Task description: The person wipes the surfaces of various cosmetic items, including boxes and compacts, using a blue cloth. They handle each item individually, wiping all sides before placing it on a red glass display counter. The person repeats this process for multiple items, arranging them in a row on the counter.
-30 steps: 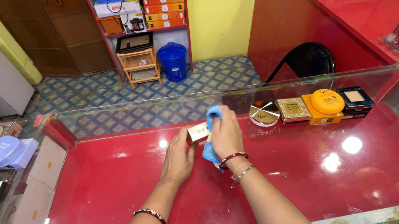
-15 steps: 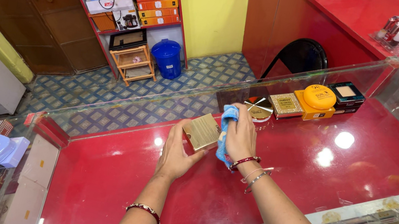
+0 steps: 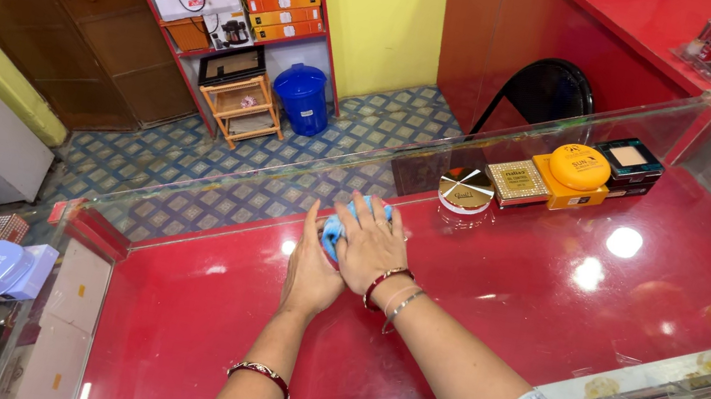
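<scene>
My right hand lies flat, fingers spread, on a blue cloth pressed to the red glass counter top near its far edge. My left hand stands on its edge right against the cloth's left side, thumb up and fingers straight. Both wrists wear bangles. The small tan box seen earlier is hidden; I cannot tell whether it is under the hands.
Along the far glass edge stand a round white tin, a gold box, an orange round compact and a dark box. Beyond the counter are a black chair, a blue bin and a wooden stool. Packets lie at the left.
Both hands came down from above the counter onto its surface. The tan box, held up in my left hand and wiped with the cloth, is no longer visible.
</scene>
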